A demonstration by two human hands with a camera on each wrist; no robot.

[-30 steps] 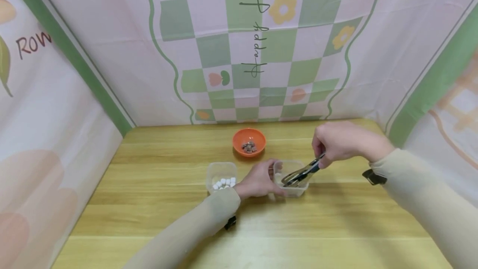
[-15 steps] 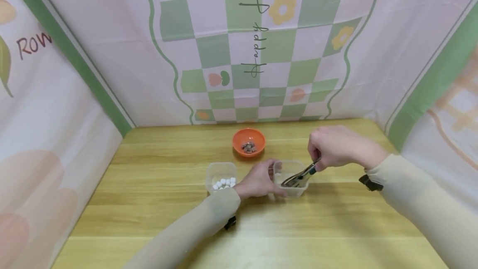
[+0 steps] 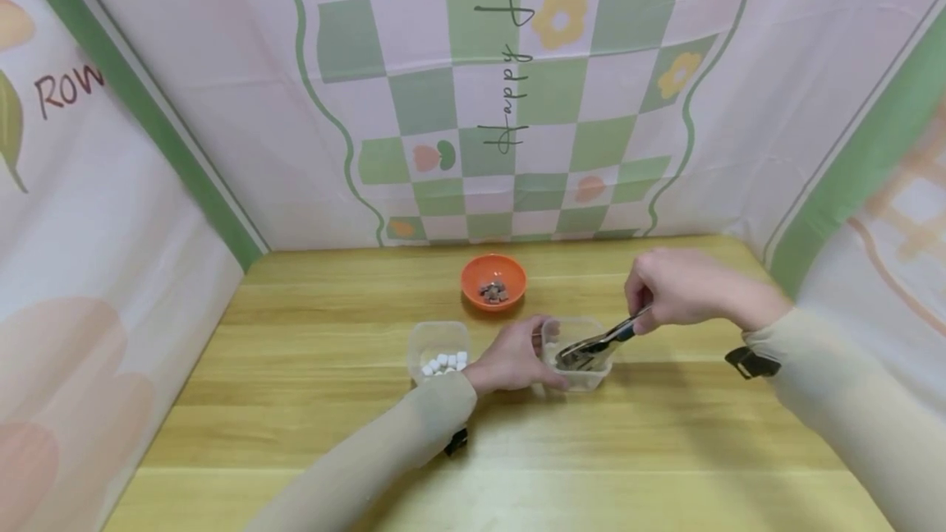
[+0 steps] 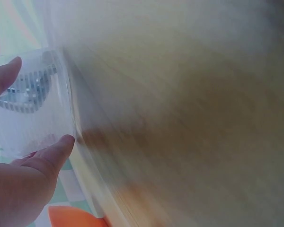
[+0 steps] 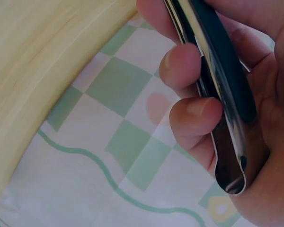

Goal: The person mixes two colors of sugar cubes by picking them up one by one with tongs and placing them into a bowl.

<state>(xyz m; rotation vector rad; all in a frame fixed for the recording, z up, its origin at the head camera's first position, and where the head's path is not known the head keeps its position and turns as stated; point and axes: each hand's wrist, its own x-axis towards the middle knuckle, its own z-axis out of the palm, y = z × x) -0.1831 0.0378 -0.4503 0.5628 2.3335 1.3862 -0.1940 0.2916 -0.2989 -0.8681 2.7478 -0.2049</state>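
Observation:
My right hand [image 3: 676, 290] grips metal tongs [image 3: 621, 332] with dark handle grips, its fingers curled round the arms [image 5: 217, 85] of the tongs in the right wrist view. The slotted heads of the tongs reach down into a clear plastic container [image 3: 580, 382]. From its left side my left hand [image 3: 508, 360] holds that container, thumb on the near wall and fingers on the far one. Through the container wall [image 4: 33, 130], the left wrist view shows the slotted head low inside. What lies between the tong heads is hidden.
Left of my left hand stands a second clear container [image 3: 419, 343] with several white cubes [image 3: 443, 363], partly behind my sleeve. An orange bowl [image 3: 473, 273] with small brown pieces [image 3: 493, 292] sits farther back on the wooden table [image 3: 310, 351]. Patterned cloth [image 3: 510, 89] walls the table in.
My right hand dipped slightly left, then shifted back to the right with the tongs, whose heads stay inside the container. My left hand and the container keep their place.

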